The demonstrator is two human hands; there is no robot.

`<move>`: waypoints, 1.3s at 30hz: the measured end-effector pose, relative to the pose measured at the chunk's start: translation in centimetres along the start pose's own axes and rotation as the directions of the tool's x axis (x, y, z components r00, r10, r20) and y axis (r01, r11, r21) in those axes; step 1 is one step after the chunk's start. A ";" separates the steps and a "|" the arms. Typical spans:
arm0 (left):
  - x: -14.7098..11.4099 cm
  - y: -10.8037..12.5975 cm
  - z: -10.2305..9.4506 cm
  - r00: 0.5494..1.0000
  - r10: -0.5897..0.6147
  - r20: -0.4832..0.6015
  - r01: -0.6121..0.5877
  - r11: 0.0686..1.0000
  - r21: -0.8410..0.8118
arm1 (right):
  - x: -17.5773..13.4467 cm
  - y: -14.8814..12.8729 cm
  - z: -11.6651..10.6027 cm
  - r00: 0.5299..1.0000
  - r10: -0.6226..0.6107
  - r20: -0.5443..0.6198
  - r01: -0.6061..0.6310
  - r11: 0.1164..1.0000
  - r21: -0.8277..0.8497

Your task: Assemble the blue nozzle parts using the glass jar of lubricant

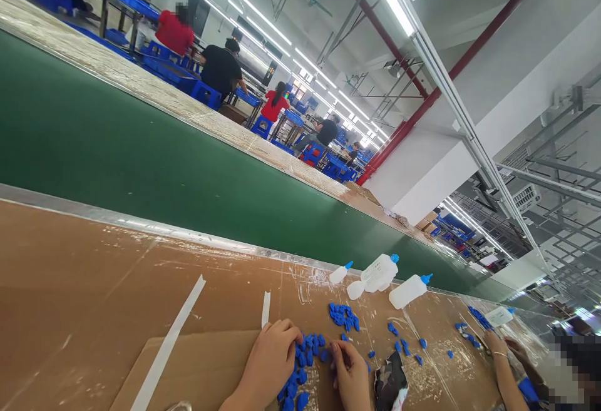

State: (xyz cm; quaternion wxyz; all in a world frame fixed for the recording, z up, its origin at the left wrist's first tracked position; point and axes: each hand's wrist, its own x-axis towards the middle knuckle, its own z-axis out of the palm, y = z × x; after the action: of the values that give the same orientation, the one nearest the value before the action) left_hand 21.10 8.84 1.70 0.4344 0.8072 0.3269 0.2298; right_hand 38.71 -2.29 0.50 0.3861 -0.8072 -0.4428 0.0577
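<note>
Near edge: left hand (270, 361) and right hand (350, 370) on the bench (94, 298), the caps (305, 351) between and under them.
Behind the hands: more caps (344, 316).
Far edge: three bottles (380, 273) lying beside the belt (141, 154) (which runs behind the bench).
Right end: a co-worker's hand (498, 342), scattered caps.

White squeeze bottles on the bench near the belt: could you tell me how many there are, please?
4 in view: a small one, a large one beside it, another to its right, and one farther right by a co-worker's hand. More may lie out of frame.
</note>
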 end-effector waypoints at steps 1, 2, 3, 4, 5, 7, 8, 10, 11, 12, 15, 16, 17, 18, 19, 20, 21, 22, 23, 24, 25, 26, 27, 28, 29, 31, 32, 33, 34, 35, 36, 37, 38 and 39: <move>0.0 0.0 -0.1 1.000 -0.001 -0.001 0.001 1.000 -0.001 | -0.1 -0.1 -0.1 1.000 -0.017 0.002 0.017 1.000 0.004; 0.0 0.0 -0.1 1.000 -0.002 -0.001 0.002 1.000 -0.001 | -0.3 -0.3 -0.2 0.999 -0.038 0.008 0.038 0.999 0.006; 0.0 0.1 -0.2 1.000 -0.004 -0.001 0.004 1.000 -0.001 | -0.5 -0.4 -0.3 0.998 -0.057 0.020 0.057 0.998 0.006; 0.0 0.1 -0.3 1.000 -0.007 -0.001 0.007 1.000 -0.001 | -0.7 -0.6 -0.4 0.997 -0.071 0.037 0.071 0.997 0.006; 0.0 0.1 -0.3 1.000 -0.009 0.000 0.009 1.000 0.000 | -0.8 -0.8 -0.4 0.995 -0.080 0.054 0.080 0.997 0.005; 0.0 0.2 -0.4 1.000 -0.010 0.005 0.010 1.000 -0.002 | -1.0 -1.0 -0.3 0.993 -0.088 0.080 0.088 0.996 0.000; 0.0 0.2 -0.4 1.000 -0.009 0.007 0.009 1.000 -0.004 | -1.0 -1.1 -0.3 0.993 -0.089 0.083 0.089 0.996 -0.003; 0.0 0.1 -0.3 1.000 -0.005 0.007 0.005 1.000 -0.008 | -0.9 -1.0 -0.2 0.993 -0.086 0.081 0.088 0.996 -0.013; 0.0 0.1 -0.3 1.000 -0.004 0.006 0.004 1.000 -0.009 | -0.8 -0.9 -0.1 0.994 -0.083 0.076 0.085 0.996 -0.019; 0.0 0.1 -0.2 1.000 -0.004 0.005 0.004 1.000 -0.010 | -0.7 -0.7 0.0 0.994 -0.078 0.071 0.080 0.996 -0.026; 0.0 0.0 -0.1 1.000 -0.005 0.002 0.005 1.000 -0.012 | -0.2 -0.5 0.1 0.997 -0.055 0.056 0.058 0.997 -0.042; 0.0 0.0 -0.1 1.000 -0.006 0.000 0.006 1.000 -0.013 | -0.1 -0.4 0.1 0.997 -0.048 0.054 0.050 0.998 -0.044; 0.0 0.0 -0.1 1.000 -0.007 -0.002 0.007 1.000 -0.013 | 0.0 -0.4 0.1 0.998 -0.042 0.055 0.045 0.998 -0.043; 0.0 0.1 -0.2 1.000 -0.008 -0.004 0.008 1.000 -0.014 | 0.1 -0.5 0.1 0.998 -0.039 0.057 0.042 0.998 -0.040; 0.0 0.1 -0.2 1.000 -0.009 -0.006 0.009 1.000 -0.014 | 0.1 -0.5 0.0 0.997 -0.040 0.061 0.042 0.998 -0.035; 0.0 0.1 -0.2 1.000 -0.009 -0.007 0.009 1.000 -0.015 | 0.1 -0.6 -0.1 0.997 -0.043 0.066 0.045 0.999 -0.031; 0.0 0.1 -0.3 1.000 -0.009 -0.007 0.009 1.000 -0.015 | 0.1 -0.7 -0.2 0.996 -0.048 0.071 0.050 0.998 -0.026; 0.0 0.2 -0.3 1.000 -0.009 -0.006 0.009 1.000 -0.016 | 0.0 -0.8 -0.4 0.996 -0.054 0.074 0.055 0.998 -0.023; 0.0 0.2 -0.3 1.000 -0.010 -0.006 0.010 1.000 -0.016 | -0.1 -0.9 -0.5 0.995 -0.059 0.078 0.061 0.998 -0.021; 0.1 0.2 -0.3 1.000 -0.012 -0.005 0.012 1.000 -0.015 | -0.1 -1.0 -0.6 0.995 -0.065 0.081 0.067 0.998 -0.021; 0.1 0.2 -0.3 1.000 -0.014 -0.003 0.014 1.000 -0.015 | -0.2 -1.1 -0.7 0.994 -0.070 0.085 0.072 0.997 -0.022; 0.1 0.2 -0.3 1.000 -0.017 -0.002 0.017 1.000 -0.014 | -0.2 -1.1 -0.8 0.993 -0.076 0.089 0.079 0.997 -0.024; 0.1 0.2 -0.4 1.000 -0.019 0.000 0.019 1.000 -0.012 | -0.3 -1.1 -0.8 0.992 -0.083 0.093 0.085 0.996 -0.025; 0.1 0.2 -0.4 1.000 -0.020 0.002 0.020 1.000 -0.010 | -0.3 -1.1 -0.8 0.991 -0.089 0.097 0.092 0.995 -0.026; 0.1 0.2 -0.4 1.000 -0.021 0.005 0.021 1.000 -0.009 | -0.2 -1.1 -0.8 0.990 -0.096 0.100 0.099 0.995 -0.024; 0.1 0.2 -0.4 1.000 -0.021 0.009 0.021 1.000 -0.005 | -0.1 -1.0 -0.7 0.989 -0.107 0.100 0.109 0.994 -0.019; 0.0 0.2 -0.3 1.000 -0.021 0.011 0.021 1.000 -0.003 | 0.0 -0.9 -0.7 0.989 -0.110 0.095 0.112 0.994 -0.017; 0.0 0.2 -0.3 1.000 -0.020 0.012 0.020 1.000 -0.001 | 0.1 -0.8 -0.6 0.990 -0.110 0.085 0.112 0.994 -0.015; 0.0 0.2 -0.3 1.000 -0.019 0.011 0.019 1.000 0.000 | 0.2 -0.6 -0.6 0.992 -0.109 0.070 0.110 0.994 -0.015; 0.0 0.2 -0.3 1.000 -0.019 0.010 0.018 1.000 0.001 | 0.3 -0.4 -0.5 0.993 -0.104 0.050 0.105 0.994 -0.016; 0.0 0.2 -0.3 1.000 -0.019 0.010 0.019 1.000 0.002 | 0.3 -0.2 -0.5 0.995 -0.098 0.027 0.098 0.995 -0.018; 0.0 0.1 -0.3 1.000 -0.020 0.010 0.020 1.000 0.003 | 0.3 -0.1 -0.6 0.996 -0.091 0.008 0.091 0.996 -0.021; 0.0 0.2 -0.3 1.000 -0.023 0.011 0.023 1.000 0.004 | 0.2 0.0 -0.6 0.996 -0.085 -0.006 0.084 0.996 -0.024; 0.1 0.2 -0.3 1.000 -0.025 0.011 0.025 1.000 0.005 | 0.2 0.1 -0.6 0.997 -0.080 -0.012 0.080 0.996 -0.026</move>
State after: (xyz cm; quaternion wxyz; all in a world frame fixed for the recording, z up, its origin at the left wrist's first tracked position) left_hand 21.02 8.95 1.98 0.4372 0.8054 0.3348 0.2191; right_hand 39.16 -2.52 0.90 0.3810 -0.7939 -0.4729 0.0311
